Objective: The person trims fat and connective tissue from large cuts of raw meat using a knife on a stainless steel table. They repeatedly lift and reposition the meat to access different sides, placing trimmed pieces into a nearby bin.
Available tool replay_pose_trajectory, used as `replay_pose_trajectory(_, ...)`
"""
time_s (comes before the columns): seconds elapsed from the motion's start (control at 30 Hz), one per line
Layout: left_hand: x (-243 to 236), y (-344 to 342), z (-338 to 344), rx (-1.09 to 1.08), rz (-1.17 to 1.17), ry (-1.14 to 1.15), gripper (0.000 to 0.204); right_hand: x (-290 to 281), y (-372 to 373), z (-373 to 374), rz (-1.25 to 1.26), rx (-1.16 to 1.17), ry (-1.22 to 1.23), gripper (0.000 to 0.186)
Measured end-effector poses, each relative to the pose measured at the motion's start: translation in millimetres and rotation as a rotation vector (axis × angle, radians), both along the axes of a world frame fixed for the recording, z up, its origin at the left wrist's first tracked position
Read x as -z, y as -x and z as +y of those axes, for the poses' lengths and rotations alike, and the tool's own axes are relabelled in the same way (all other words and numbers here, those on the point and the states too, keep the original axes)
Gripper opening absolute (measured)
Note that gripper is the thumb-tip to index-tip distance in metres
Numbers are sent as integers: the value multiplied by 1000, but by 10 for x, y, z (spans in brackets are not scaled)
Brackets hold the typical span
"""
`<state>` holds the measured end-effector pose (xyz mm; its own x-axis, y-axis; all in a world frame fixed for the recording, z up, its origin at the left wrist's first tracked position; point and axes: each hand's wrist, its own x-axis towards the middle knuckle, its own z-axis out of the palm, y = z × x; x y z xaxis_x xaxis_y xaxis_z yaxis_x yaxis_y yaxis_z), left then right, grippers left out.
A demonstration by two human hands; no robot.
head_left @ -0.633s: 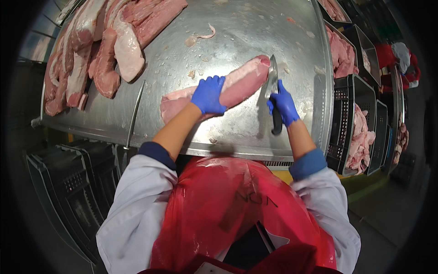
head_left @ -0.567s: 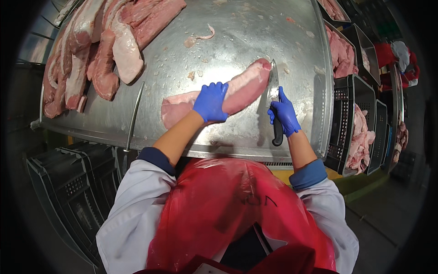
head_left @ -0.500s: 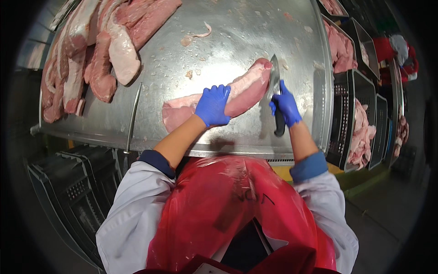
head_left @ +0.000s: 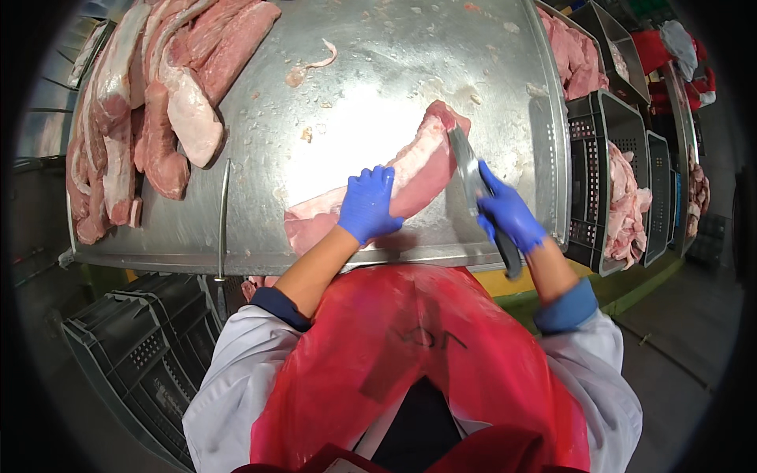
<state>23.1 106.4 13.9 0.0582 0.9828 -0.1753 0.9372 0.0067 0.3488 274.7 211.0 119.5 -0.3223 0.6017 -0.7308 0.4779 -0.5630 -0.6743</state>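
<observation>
A long pink pork loin [head_left: 422, 177] with a pale fat strip lies slantwise on the metal table, its far end pointing away to the right. My left hand [head_left: 368, 206], in a blue glove, presses down on its middle with fingers curled over the meat. In my right hand [head_left: 511, 217], also blue-gloved, is a knife [head_left: 467, 169] with a dark handle. Its blade slants up and left, the tip at the loin's far right end. Whether the edge has entered the meat I cannot tell.
More long cuts of pork [head_left: 193, 118] are heaped at the table's far left. A thin metal rod [head_left: 224, 213] lies across the front edge. Small scraps [head_left: 315, 63] are scattered on the metal table [head_left: 378, 47]. Crates of meat [head_left: 587, 181] line the right side; dark crates [head_left: 146, 347] stand lower left.
My right hand has come nearer my body, and the knife has tilted left, its tip now against the loin's far end. My left hand keeps its hold on the meat. The view has shifted slightly.
</observation>
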Motion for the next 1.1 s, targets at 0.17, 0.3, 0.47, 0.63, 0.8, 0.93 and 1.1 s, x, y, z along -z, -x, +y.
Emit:
replay_pose_trajectory(0.17, -133, -119, 636, -155, -87, 75, 76, -582, -907, -100, 69, 108, 13, 79)
replay_pose_trajectory(0.3, -316, -713, 1796, -263, -207, 73, 71, -275, -1138, 381, 154, 239, -144, 79)
replay_pose_trajectory(0.47, 29, -584, 2432, -173, -141, 382, 54, 288, -1228, 516, 263, 334, -193, 77)
replay_pose_trajectory(0.63, 230, -482, 2513, -231, -296, 387, 47, 723, -1230, 633, 264, 276, -85, 80)
replay_pose_trajectory(0.8, 276, -628, 2555, -200, -169, 331, 43, 946, -877, 943, 207, 123, -178, 75)
replay_pose_trajectory(0.93, 331, -513, 2373, -328, -475, 327, 22, 933, -490, 1127, 180, 89, -238, 74)
replay_pose_trajectory(1.1, -12, -754, 2213, -516, -769, 298, 14, 1034, -145, 1272, 193, 10, -265, 77)
